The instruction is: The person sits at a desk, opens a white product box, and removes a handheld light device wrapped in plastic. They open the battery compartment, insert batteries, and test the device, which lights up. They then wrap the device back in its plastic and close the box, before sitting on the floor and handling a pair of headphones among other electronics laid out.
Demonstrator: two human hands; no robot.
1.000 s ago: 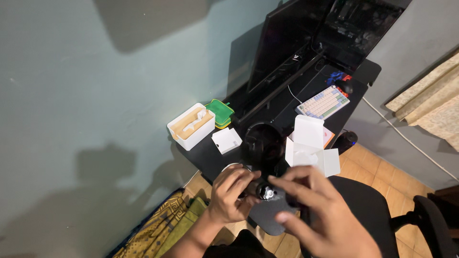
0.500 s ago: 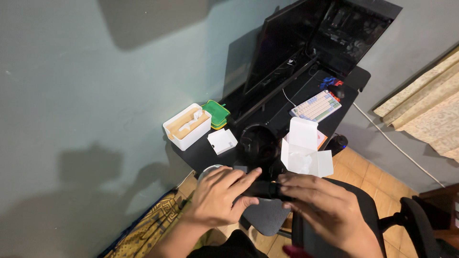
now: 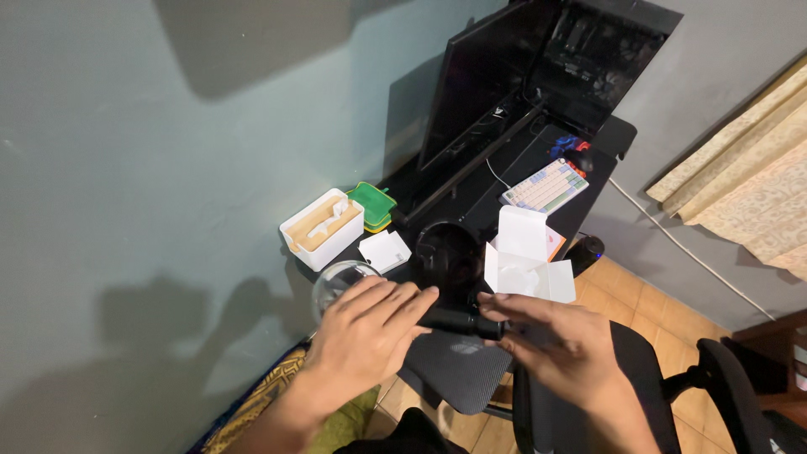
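Open box [image 3: 521, 261] right of bowl [image 3: 444, 252], keyboard [image 3: 544, 185] behind

Black cylinder [image 3: 458, 321], green lid [image 3: 372, 204]

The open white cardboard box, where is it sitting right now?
In the head view, the open white cardboard box sits on the black desk near its front edge, right of the round black object and just beyond the right hand.

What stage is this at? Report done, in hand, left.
Done: the white carton lies open on the black desk, flaps spread. In hand: the left hand and right hand hold a short black cylinder between them. Left: the cylinder is not yet set down or joined to anything visible.
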